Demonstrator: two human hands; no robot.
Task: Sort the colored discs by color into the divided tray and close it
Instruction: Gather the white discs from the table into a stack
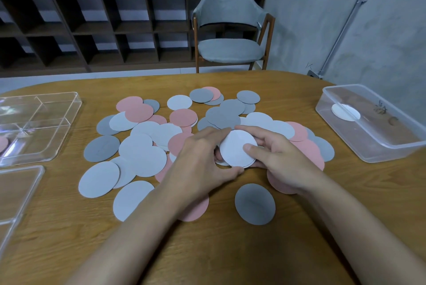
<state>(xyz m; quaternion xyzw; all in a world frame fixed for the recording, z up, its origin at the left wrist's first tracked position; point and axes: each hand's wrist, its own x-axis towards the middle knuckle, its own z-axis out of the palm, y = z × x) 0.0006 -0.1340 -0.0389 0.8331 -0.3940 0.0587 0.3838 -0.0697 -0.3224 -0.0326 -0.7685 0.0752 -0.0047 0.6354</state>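
— What are the hands doing?

— Both are holding one small stack of white discs (pixel 237 150) between them, just above the worktop (pixel 219 252). The left hand (pixel 200 158) is curling its fingers round the stack's left edge, with the thumb reaching under the near edge. The right hand (pixel 276 155) is pinching the stack from the other side, its thumb pressing flat on the top disc and its fingers lying behind and beneath.

— And the other discs?

— Loose discs are lying scattered and overlapping all round the hands: white discs (pixel 143 158) mostly to the left of the left hand, pink discs (pixel 138 113) mixed among them and peeking out under the right hand, and grey discs (pixel 224 115) beyond the fingertips. A single grey disc (pixel 254 204) is lying apart, between the two wrists.

— Where is the divided tray?

— The clear divided tray (pixel 69 109) is sitting well to the left of the left hand, uncovered, with a pink disc (pixel 2 144) showing in one compartment at the frame edge. Nearer, a second clear plastic piece (pixel 23 183) is lying flat. Well to the right of the right hand, a clear container (pixel 396 148) is holding a white disc (pixel 345 112).
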